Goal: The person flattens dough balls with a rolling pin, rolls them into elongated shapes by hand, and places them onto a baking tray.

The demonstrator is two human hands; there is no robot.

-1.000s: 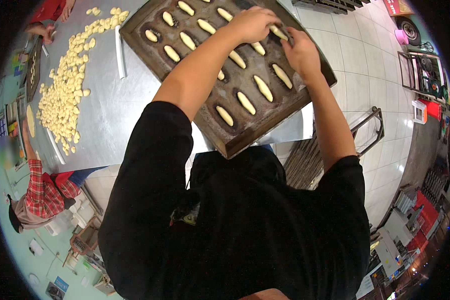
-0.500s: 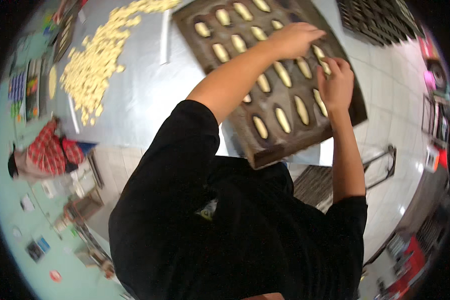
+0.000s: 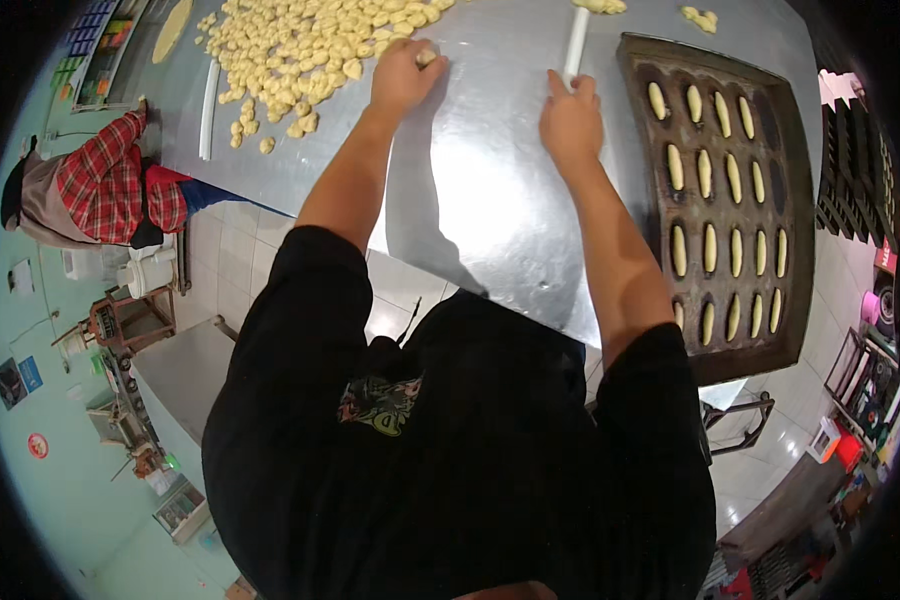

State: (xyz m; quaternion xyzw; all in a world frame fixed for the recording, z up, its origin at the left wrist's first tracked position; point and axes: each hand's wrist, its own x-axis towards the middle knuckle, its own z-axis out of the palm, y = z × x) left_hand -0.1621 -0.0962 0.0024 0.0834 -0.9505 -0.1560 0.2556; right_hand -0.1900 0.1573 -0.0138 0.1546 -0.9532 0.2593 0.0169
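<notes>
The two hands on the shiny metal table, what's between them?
Head view: only bare shiny metal table between the left hand and right hand.

Hidden / cut-off items, head view
Dough-piece heap (image 3: 310,45) running off top edge; white rod (image 3: 576,42) lower end disappearing under right hand (image 3: 570,120); dough piece (image 3: 425,57) mostly covered by left hand (image 3: 402,78); wall posters too small to tell.

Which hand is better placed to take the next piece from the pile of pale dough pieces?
Left. The left hand already rests at the pile of pale dough pieces, while the right hand grips the white rolling pin.
</notes>
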